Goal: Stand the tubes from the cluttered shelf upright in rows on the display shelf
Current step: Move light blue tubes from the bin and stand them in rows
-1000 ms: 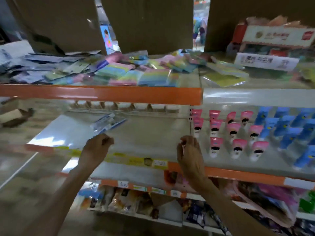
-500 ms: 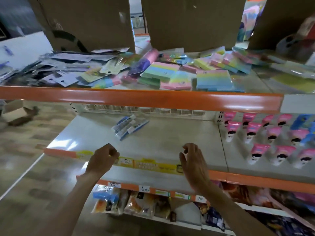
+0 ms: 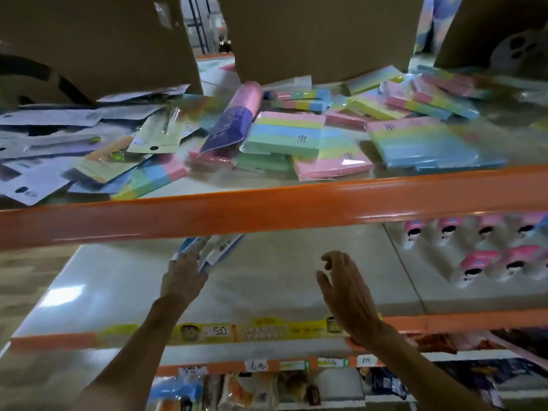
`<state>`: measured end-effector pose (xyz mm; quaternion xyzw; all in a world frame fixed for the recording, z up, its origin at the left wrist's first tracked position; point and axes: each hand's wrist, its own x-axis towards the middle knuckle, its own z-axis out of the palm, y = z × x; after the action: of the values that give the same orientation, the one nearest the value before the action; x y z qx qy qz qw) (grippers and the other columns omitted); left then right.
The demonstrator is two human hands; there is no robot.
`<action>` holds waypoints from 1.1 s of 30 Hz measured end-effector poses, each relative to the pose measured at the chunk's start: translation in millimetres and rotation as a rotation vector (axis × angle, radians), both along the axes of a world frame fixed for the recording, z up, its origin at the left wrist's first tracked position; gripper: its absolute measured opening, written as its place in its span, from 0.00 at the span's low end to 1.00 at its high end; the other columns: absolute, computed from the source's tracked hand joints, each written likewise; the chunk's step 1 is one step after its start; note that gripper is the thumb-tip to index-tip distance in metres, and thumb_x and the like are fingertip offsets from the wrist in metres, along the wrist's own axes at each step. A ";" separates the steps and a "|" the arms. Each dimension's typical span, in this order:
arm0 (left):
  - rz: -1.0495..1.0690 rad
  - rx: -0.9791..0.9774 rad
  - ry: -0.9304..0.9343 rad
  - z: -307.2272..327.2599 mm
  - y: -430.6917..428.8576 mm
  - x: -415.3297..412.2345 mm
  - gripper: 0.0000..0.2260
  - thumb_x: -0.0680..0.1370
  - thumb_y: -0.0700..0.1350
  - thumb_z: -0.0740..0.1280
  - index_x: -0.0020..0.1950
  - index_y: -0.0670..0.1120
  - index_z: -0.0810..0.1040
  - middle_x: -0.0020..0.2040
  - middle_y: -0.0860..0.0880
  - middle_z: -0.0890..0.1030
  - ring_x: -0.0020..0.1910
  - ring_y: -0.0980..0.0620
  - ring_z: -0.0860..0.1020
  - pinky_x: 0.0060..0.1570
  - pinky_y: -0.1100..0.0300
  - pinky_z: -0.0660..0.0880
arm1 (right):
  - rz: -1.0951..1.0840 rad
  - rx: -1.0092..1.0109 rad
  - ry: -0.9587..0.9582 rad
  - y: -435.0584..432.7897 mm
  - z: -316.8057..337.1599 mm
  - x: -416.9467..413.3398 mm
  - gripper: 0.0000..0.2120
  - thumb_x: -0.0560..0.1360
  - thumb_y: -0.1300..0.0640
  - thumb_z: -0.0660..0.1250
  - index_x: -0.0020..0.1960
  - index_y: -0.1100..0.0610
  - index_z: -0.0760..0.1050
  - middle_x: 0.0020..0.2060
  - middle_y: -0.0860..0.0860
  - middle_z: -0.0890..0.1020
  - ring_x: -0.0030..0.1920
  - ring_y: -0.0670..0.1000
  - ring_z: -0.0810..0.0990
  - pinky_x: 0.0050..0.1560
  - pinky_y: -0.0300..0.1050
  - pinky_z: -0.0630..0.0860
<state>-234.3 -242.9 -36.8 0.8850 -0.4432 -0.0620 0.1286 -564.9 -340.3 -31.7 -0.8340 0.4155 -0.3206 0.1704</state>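
Note:
A small pile of blue-and-white tubes (image 3: 221,247) lies flat on the grey middle shelf (image 3: 281,286), partly hidden by the orange rail above. My left hand (image 3: 182,277) reaches into the shelf, its fingertips touching the near end of that pile. My right hand (image 3: 345,292) hovers over the bare shelf to the right, fingers relaxed and spread, holding nothing. Pink-topped tubes (image 3: 477,264) stand upright in rows on the right-hand shelf section.
An orange rail (image 3: 267,212) fronts the top shelf, which is strewn with pastel note pads (image 3: 284,134), card packets (image 3: 44,137) and a pink-purple roll (image 3: 234,117). Cardboard boxes (image 3: 311,31) stand behind. Snack packets (image 3: 252,390) fill the lower shelf.
My left hand has uncurled and moved forward onto the blue-and-white tubes. My right hand has opened and risen over the shelf. The view has moved closer and leftwards.

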 end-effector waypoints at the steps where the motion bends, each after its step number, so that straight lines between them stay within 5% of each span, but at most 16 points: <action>1: -0.015 0.022 -0.038 -4.7 -12.0 3.8 0.31 0.72 0.50 0.71 0.73 0.55 0.66 0.66 0.51 0.74 0.61 0.42 0.75 0.56 0.47 0.75 | -0.024 0.007 0.004 1.3 -2.4 1.3 0.13 0.75 0.59 0.69 0.57 0.58 0.70 0.46 0.52 0.76 0.44 0.50 0.75 0.41 0.46 0.77; 6: -0.060 0.115 -0.191 -32.2 -54.6 6.3 0.26 0.74 0.55 0.70 0.67 0.43 0.71 0.67 0.44 0.72 0.68 0.42 0.68 0.66 0.48 0.67 | -0.111 0.022 0.059 12.0 -15.6 4.5 0.14 0.75 0.59 0.69 0.57 0.58 0.70 0.47 0.52 0.77 0.44 0.50 0.75 0.41 0.44 0.76; 9: -0.038 0.077 -0.156 -30.6 -65.0 -7.1 0.22 0.75 0.50 0.69 0.65 0.41 0.73 0.64 0.42 0.75 0.67 0.41 0.70 0.61 0.49 0.70 | -0.156 0.069 0.066 19.6 -16.2 12.3 0.12 0.76 0.58 0.67 0.58 0.58 0.70 0.47 0.52 0.76 0.45 0.51 0.75 0.44 0.45 0.75; 12: 0.029 -0.029 0.204 -21.2 -64.7 -26.1 0.09 0.76 0.46 0.68 0.45 0.40 0.80 0.39 0.45 0.78 0.43 0.42 0.79 0.37 0.59 0.70 | -0.152 0.208 0.028 22.2 -10.0 35.5 0.11 0.79 0.55 0.62 0.60 0.57 0.70 0.50 0.52 0.77 0.49 0.52 0.75 0.48 0.47 0.74; 14: -0.034 -0.063 0.557 -14.8 -59.5 -40.5 0.14 0.77 0.47 0.68 0.34 0.42 0.76 0.29 0.48 0.73 0.29 0.48 0.73 0.31 0.61 0.69 | -0.146 0.438 -0.059 21.2 -1.7 61.2 0.15 0.79 0.52 0.62 0.62 0.58 0.71 0.51 0.52 0.79 0.52 0.53 0.77 0.51 0.46 0.73; 18: -0.172 -0.081 1.250 3.9 -41.3 -68.3 0.14 0.78 0.46 0.66 0.54 0.36 0.81 0.43 0.44 0.84 0.36 0.54 0.76 0.41 0.61 0.75 | -0.126 0.853 -0.285 10.4 8.1 102.6 0.16 0.78 0.49 0.64 0.54 0.62 0.77 0.44 0.54 0.81 0.43 0.53 0.78 0.49 0.51 0.76; 22: -0.330 0.009 1.423 9.8 -28.9 -68.9 0.17 0.78 0.47 0.65 0.60 0.37 0.78 0.52 0.42 0.83 0.42 0.53 0.79 0.44 0.62 0.76 | -0.065 1.079 -0.548 9.8 16.4 105.3 0.13 0.75 0.54 0.70 0.50 0.64 0.80 0.43 0.61 0.83 0.40 0.52 0.78 0.42 0.45 0.74; 25: -0.306 0.011 1.102 2.0 -31.6 -49.0 0.16 0.76 0.50 0.68 0.60 0.43 0.80 0.54 0.45 0.84 0.51 0.50 0.81 0.47 0.61 0.76 | -0.081 1.044 -0.567 12.0 17.5 99.6 0.06 0.72 0.57 0.73 0.48 0.58 0.81 0.39 0.53 0.83 0.36 0.47 0.77 0.38 0.40 0.72; 28: -0.186 -0.061 0.296 -24.4 -37.9 4.9 0.17 0.75 0.46 0.71 0.62 0.43 0.78 0.59 0.44 0.80 0.56 0.46 0.78 0.55 0.55 0.75 | -0.180 0.977 -0.560 9.5 9.5 85.0 0.06 0.71 0.58 0.75 0.46 0.59 0.81 0.36 0.52 0.83 0.34 0.47 0.76 0.38 0.44 0.71; 30: -0.115 0.036 -0.075 -38.1 -39.1 27.5 0.23 0.74 0.49 0.69 0.67 0.44 0.72 0.64 0.41 0.75 0.60 0.41 0.74 0.57 0.47 0.75 | -0.212 0.959 -0.544 8.3 5.0 69.5 0.07 0.70 0.59 0.75 0.46 0.59 0.82 0.38 0.53 0.84 0.35 0.47 0.78 0.40 0.43 0.72; 33: 0.026 0.104 -0.151 -57.3 -41.1 44.2 0.25 0.77 0.56 0.62 0.72 0.49 0.65 0.63 0.41 0.74 0.59 0.39 0.74 0.53 0.44 0.75 | -0.245 0.915 -0.507 6.3 1.4 44.8 0.07 0.70 0.58 0.75 0.46 0.58 0.81 0.39 0.52 0.85 0.38 0.49 0.81 0.43 0.43 0.77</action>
<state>-190.1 -284.1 -94.2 0.8984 -0.4361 -0.0166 0.0494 -520.1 -334.0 -30.3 -0.5164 0.5530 -0.3157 0.5726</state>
